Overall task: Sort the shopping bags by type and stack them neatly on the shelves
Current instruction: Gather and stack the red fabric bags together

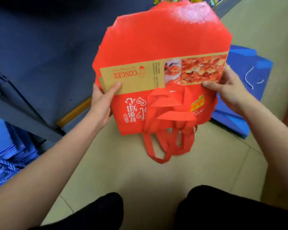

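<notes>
Two hands (165,97) around one stack of red bags (161,67).

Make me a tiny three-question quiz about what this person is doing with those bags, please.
1. True or false: both hands grip the stack of red bags.
2. What colour are the bags lying on the floor at the right?
3. The red handles hang: A) toward the person, B) away from the person.

Key:
1. True: left hand, right hand.
2. Blue.
3. A.
</notes>
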`<state>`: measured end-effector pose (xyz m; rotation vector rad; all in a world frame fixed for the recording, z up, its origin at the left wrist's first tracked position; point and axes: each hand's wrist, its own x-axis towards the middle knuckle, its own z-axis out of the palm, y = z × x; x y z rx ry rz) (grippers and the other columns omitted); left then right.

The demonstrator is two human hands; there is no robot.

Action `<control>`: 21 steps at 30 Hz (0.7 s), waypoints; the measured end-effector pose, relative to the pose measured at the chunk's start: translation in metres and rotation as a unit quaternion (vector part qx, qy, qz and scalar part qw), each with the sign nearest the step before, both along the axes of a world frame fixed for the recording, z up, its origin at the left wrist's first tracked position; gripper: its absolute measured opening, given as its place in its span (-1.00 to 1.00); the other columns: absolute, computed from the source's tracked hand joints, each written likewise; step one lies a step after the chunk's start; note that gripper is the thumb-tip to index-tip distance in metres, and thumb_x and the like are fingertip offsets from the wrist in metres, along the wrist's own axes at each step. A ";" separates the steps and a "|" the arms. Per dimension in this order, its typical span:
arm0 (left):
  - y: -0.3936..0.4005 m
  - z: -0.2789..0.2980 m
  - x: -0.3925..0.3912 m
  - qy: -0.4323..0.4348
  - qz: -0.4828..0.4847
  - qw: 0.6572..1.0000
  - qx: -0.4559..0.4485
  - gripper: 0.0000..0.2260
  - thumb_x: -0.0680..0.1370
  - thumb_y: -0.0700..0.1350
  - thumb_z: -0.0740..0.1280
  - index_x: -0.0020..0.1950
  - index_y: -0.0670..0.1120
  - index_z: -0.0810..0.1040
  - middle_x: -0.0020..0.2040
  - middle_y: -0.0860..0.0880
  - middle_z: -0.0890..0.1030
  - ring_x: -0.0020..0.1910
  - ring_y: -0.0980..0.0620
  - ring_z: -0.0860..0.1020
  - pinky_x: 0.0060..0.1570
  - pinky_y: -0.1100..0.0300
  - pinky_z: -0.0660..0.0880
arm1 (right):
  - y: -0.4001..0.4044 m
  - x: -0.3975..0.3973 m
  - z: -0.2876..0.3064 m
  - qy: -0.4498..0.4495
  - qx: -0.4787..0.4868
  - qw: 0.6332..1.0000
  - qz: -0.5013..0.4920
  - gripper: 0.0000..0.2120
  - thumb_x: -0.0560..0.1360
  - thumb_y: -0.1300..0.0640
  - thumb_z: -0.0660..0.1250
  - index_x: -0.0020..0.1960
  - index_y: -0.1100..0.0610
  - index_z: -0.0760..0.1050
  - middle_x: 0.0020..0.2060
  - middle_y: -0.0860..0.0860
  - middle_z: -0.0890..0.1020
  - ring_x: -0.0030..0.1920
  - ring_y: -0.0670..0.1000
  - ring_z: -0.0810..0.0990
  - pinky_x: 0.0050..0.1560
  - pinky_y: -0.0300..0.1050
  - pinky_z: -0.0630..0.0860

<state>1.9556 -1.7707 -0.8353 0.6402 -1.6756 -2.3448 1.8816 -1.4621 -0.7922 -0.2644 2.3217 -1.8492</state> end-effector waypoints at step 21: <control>-0.023 -0.009 -0.004 0.025 -0.102 0.991 -0.086 -0.21 0.21 -0.04 0.58 0.37 0.09 0.31 0.16 0.04 0.58 0.07 0.13 0.60 -0.01 0.22 0.55 | -0.033 0.009 -0.059 -0.028 -0.088 0.992 -0.088 0.00 0.10 -0.09 0.60 0.43 0.01 0.21 0.18 -0.01 0.57 0.11 -0.08 0.59 0.06 -0.18 0.55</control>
